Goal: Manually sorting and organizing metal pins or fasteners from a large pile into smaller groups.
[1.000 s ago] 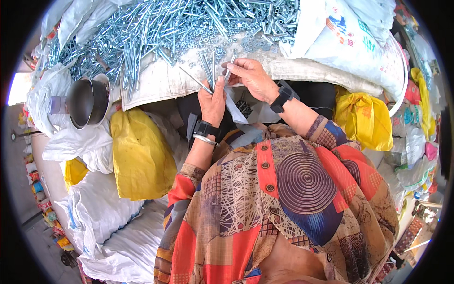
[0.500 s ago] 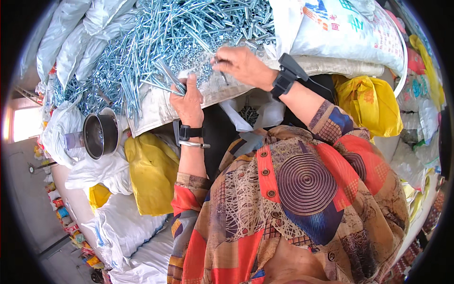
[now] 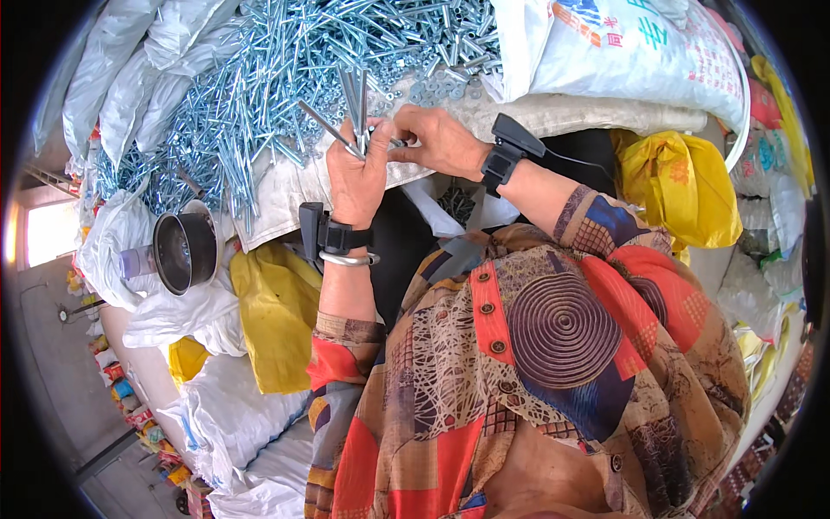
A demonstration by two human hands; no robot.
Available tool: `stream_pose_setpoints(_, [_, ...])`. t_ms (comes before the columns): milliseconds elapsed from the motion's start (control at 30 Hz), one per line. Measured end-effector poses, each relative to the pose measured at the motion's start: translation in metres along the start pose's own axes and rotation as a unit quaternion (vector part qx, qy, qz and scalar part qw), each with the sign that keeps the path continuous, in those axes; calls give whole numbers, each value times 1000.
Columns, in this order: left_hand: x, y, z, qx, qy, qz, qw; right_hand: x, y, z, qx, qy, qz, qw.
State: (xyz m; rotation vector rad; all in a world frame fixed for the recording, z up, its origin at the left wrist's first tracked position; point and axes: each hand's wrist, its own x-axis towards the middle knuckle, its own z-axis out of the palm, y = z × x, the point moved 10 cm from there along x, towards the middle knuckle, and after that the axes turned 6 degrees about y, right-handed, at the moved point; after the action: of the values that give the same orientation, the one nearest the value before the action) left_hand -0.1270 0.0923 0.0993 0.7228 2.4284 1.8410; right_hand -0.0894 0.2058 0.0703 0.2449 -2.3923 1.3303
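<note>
The left hand [image 3: 356,177], upright, grips fanned metal rods [image 3: 355,104] at the near edge of the hardware pile [image 3: 242,121], long axes pointing pileward, one leaning left. The right hand [image 3: 439,143], angled inward, pinches a small metal piece [image 3: 398,143].

Dark pot [image 3: 206,251] beside yellow bag [image 3: 275,316]

Right hand [image 3: 441,143] back close beside the left hand [image 3: 356,179] after brief separation
</note>
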Motion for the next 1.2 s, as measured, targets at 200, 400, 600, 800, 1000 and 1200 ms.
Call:
stream_pose_setpoints(200, [-1,7,9,17,-3,-17,1000,2,-2,-3,-93,78,2,993])
stream_pose_setpoints(400, [3,-2,8,-14,29,6,999,-23,26,-14,193,73,159,965])
stream_pose_setpoints(600, [4,-2,11,8,28,9,1000,-15,22,-7,250,121,82,957])
stream_pose_setpoints(800, [2,4,11,20,33,10,999,-15,31,-17,232,142,96,958])
stream_pose_setpoints(1000, [1,6,13,24,35,13,999,-17,38,-22,252,133,139,949])
stream_pose_setpoints(1200, [0,11,11,36,44,59,997,-19,46,-20,267,141,168,939])
